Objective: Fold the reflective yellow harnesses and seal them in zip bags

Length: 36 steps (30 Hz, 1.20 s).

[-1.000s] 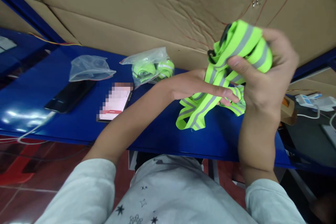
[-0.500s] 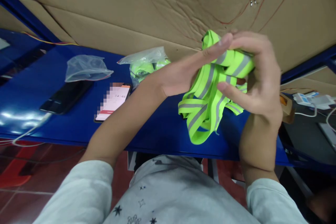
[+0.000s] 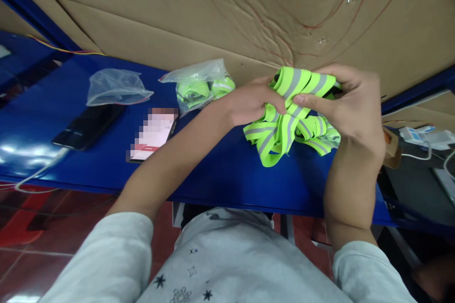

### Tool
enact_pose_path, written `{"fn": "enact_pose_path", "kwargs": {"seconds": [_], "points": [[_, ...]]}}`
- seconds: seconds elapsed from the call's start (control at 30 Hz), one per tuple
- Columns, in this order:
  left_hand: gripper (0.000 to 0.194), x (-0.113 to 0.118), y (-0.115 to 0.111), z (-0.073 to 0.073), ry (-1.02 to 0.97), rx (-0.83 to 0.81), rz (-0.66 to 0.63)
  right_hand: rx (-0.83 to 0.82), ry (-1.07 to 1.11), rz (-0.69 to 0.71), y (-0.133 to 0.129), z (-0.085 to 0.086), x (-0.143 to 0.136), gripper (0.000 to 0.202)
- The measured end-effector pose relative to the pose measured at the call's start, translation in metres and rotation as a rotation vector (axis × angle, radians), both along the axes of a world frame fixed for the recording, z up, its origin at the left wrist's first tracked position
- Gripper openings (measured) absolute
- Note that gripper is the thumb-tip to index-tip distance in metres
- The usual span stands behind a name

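Between my hands is a folded bundle of neon yellow-green reflective strap (image 3: pixel 291 86) with a grey stripe along it. My left hand (image 3: pixel 254 102) grips its left side, thumb in front and the other fingers hidden behind. On the right, my right hand (image 3: pixel 350 99) pinches the bundle with the thumb across its front. Loops of the strap hang below the hands towards the blue table. Under and behind them lies more green strap (image 3: pixel 314 128), partly covered; whether it joins the held piece I cannot tell.
Left of the hands sits a clear bag (image 3: pixel 194 87) with rolled green straps inside. An open clear bag (image 3: pixel 117 87), a dark phone (image 3: pixel 87 128) on a white cable and a lit phone (image 3: pixel 154 135) lie on the blue table (image 3: pixel 220 175). Cardboard (image 3: pixel 149 14) lines the back.
My right hand's spread fingers have closed on the strap, thumb now pressed on its front. My left thumb has come down over it. The bundle's top looks flatter and sits slightly lower.
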<state>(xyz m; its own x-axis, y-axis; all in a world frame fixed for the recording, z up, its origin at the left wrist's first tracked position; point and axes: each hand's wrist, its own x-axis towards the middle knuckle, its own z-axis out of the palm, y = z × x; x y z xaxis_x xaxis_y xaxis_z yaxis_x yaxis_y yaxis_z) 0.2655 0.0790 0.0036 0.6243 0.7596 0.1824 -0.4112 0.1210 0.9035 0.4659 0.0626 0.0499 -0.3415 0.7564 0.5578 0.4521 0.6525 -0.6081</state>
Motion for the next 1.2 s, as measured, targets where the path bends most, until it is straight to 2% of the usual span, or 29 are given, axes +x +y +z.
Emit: {"fn": "enact_pose_path", "kwargs": {"seconds": [0.13,0.2,0.3,0.33,0.4,0.5,0.6,0.67,0.8,0.93,1.0,1.07,1.13,1.2], "points": [[0.017,0.0,-0.002,0.004,-0.067,0.002,-0.101,0.114,0.009,-0.069,-0.009,0.009,-0.003,0.025],[0.018,0.001,-0.007,0.006,-0.018,-0.01,-0.128,0.078,-0.038,-0.004,-0.007,0.012,0.004,0.038],[0.02,0.004,-0.011,0.003,0.131,-0.03,-0.193,-0.102,-0.202,0.185,-0.001,0.014,0.016,0.064],[0.021,0.005,-0.011,0.001,0.155,-0.033,-0.208,-0.136,-0.23,0.226,-0.001,0.014,0.018,0.065],[0.025,0.008,-0.008,-0.006,0.113,-0.038,-0.192,-0.118,-0.232,0.196,-0.006,0.015,0.018,0.056],[0.028,0.012,-0.002,-0.013,0.012,-0.075,-0.172,0.105,-0.186,-0.002,-0.022,0.018,0.011,0.042],[0.024,0.013,-0.001,-0.011,-0.046,-0.106,-0.195,0.362,-0.206,-0.136,-0.032,0.018,0.004,0.05],[0.02,0.012,-0.004,-0.005,-0.108,-0.083,-0.178,0.486,-0.28,-0.139,-0.029,0.015,0.001,0.057],[0.024,0.006,-0.008,0.007,-0.187,0.016,-0.185,0.581,-0.457,-0.073,-0.013,0.006,-0.003,0.061],[0.024,0.0,-0.005,0.007,-0.154,0.044,-0.056,0.458,-0.438,0.115,-0.005,0.003,-0.01,0.049],[0.022,-0.003,-0.004,0.006,-0.102,0.051,-0.052,0.326,-0.318,0.281,-0.002,0.003,-0.009,0.044],[0.028,-0.005,-0.004,0.005,-0.065,0.056,-0.044,0.199,-0.094,0.388,0.004,0.002,-0.004,0.038],[0.035,-0.006,-0.006,0.006,-0.019,0.055,0.001,0.121,0.142,0.365,0.01,0.0,0.004,0.038],[0.036,-0.006,-0.008,0.007,0.037,0.06,0.035,0.051,0.214,0.339,0.015,-0.001,0.011,0.054]]}}
